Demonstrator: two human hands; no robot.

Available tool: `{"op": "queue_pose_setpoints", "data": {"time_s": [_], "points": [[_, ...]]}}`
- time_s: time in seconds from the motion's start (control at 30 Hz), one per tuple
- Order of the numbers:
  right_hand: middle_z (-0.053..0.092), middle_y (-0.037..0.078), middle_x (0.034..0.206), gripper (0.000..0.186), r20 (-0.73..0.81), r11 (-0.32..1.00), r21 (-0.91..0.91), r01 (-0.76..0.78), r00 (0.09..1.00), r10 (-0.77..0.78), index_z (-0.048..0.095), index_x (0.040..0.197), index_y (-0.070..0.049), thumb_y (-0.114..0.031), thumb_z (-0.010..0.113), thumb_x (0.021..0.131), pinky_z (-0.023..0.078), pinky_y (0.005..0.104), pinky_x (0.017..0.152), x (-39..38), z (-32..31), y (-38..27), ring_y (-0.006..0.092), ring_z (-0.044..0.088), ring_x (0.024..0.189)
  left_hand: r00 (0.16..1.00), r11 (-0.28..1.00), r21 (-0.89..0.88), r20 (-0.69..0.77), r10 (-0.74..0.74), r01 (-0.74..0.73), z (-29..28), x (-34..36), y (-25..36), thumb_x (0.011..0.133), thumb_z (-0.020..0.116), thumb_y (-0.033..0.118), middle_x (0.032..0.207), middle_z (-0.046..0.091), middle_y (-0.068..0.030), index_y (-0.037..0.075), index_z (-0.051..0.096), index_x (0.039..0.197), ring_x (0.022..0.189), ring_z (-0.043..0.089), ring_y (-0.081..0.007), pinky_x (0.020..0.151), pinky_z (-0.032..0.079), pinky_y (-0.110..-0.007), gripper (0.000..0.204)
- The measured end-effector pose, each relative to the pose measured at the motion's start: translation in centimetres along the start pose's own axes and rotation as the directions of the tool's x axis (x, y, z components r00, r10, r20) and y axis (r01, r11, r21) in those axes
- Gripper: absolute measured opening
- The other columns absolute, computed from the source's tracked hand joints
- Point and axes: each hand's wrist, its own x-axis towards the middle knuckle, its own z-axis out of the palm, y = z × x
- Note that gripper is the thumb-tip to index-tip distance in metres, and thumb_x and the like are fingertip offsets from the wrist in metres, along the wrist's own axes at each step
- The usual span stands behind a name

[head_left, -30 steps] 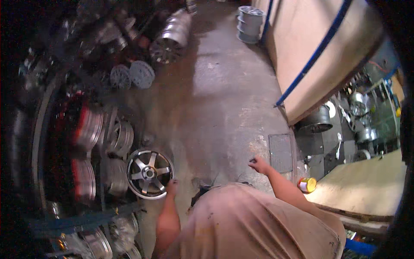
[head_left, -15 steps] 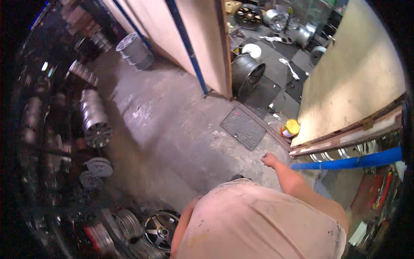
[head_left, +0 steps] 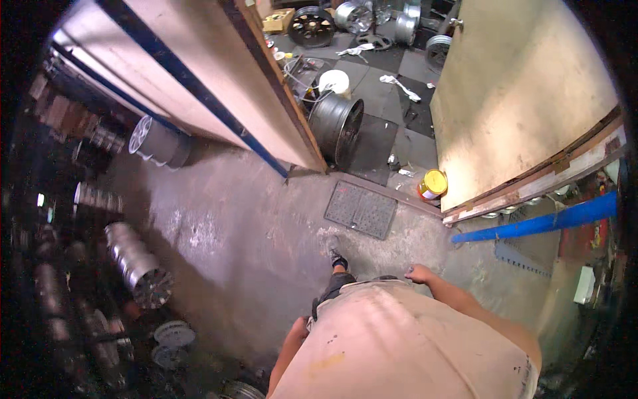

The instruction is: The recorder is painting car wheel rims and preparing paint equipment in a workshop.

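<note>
My right hand (head_left: 419,274) hangs in front of my body at the right, above the concrete floor. Its fingers are curled closed; whether anything small sits in them is hidden. Low on my left side is my left hand (head_left: 300,326), close against dark cloth at my waist, with its fingers mostly hidden. One dark shoe (head_left: 337,258) steps forward on the floor. Beyond it a dark rectangular floor mat (head_left: 361,209) lies before a doorway. Nearest my right hand on that side is a yellow-lidded tin (head_left: 433,183) at the foot of the open door (head_left: 525,100).
Inside the doorway a silver wheel rim (head_left: 335,126) stands beside a white tub (head_left: 333,82), with more rims behind. A blue pole (head_left: 538,219) juts in at right. Stacked rims (head_left: 136,263) line the left; a grey drum-like rim (head_left: 159,141) stands by the wall.
The view has turned, and the doorway and wall have shifted left. My right hand has dropped nearer my body, a shoe now shows ahead, and my left hand has come into sight.
</note>
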Motion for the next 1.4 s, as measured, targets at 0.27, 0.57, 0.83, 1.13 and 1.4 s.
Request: {"op": "queue_pose_setpoints", "data": {"time_s": [0.27,0.57,0.83,1.13,1.4], "points": [[0.072,0.019,0.089,0.038,-0.261,0.97,0.142,-0.196,0.938,0.228,0.069,0.101,0.003,-0.033,0.069,0.088,0.054,0.0414,0.073,1.5,-11.4,-7.8,0.0291,0.07,0.08,0.977,0.989,0.127,0.191,-0.097,0.074,-11.3,14.3,2.6,0.087,0.062,0.014,0.109,0.075,-0.0141,0.015,0.075,0.116,0.097,0.073,-0.0314,0.084,0.057,-0.04,0.032],[0.071,0.019,0.096,0.038,-0.348,0.913,0.397,-0.095,0.905,0.246,0.066,0.107,0.003,-0.03,0.07,0.09,0.053,0.0412,0.075,1.8,-16.7,-11.7,0.0295,0.069,0.085,0.994,0.97,0.234,0.1,0.038,-0.061,-29.9,32.8,13.0,0.094,0.06,0.052,0.111,0.073,-0.0174,0.014,0.078,0.101,0.109,0.068,-0.0347,0.095,0.052,-0.046,0.043],[0.072,0.014,0.084,0.032,0.125,0.5,0.701,-0.509,0.778,0.616,0.07,0.098,0.001,-0.029,0.074,0.086,0.051,0.0347,0.055,1.0,-14.7,-1.0,0.0214,0.066,0.065,0.963,0.916,0.297,0.05,0.266,-0.268,-31.9,40.3,30.8,0.089,0.069,0.038,0.111,0.073,-0.0173,0.011,0.077,0.104,0.106,0.069,-0.0354,0.093,0.053,-0.045,0.032],[0.07,0.011,0.103,0.033,-0.103,0.398,0.892,-0.214,0.762,0.64,0.061,0.119,-0.002,-0.024,0.064,0.095,0.053,0.0356,0.072,9.2,-31.5,-0.5,0.0209,0.067,0.087,0.882,0.76,0.449,0.291,0.372,-0.469,-30.7,41.4,53.5,0.095,0.061,0.041,0.112,0.071,-0.0197,0.008,0.072,0.11,0.107,0.067,-0.0403,0.094,0.052,-0.049,0.037],[0.071,0.014,0.104,0.037,-0.162,0.593,0.774,-0.22,0.837,0.522,0.063,0.116,0.002,-0.026,0.069,0.092,0.054,0.0368,0.076,16.2,-42.0,-3.7,0.0221,0.069,0.089,0.86,0.811,0.285,0.171,0.481,-0.511,-37.3,51.5,63.7,0.093,0.065,0.041,0.099,0.071,-0.0253,0.004,0.074,0.097,0.099,0.068,-0.0426,0.088,0.052,-0.05,0.039]]}}
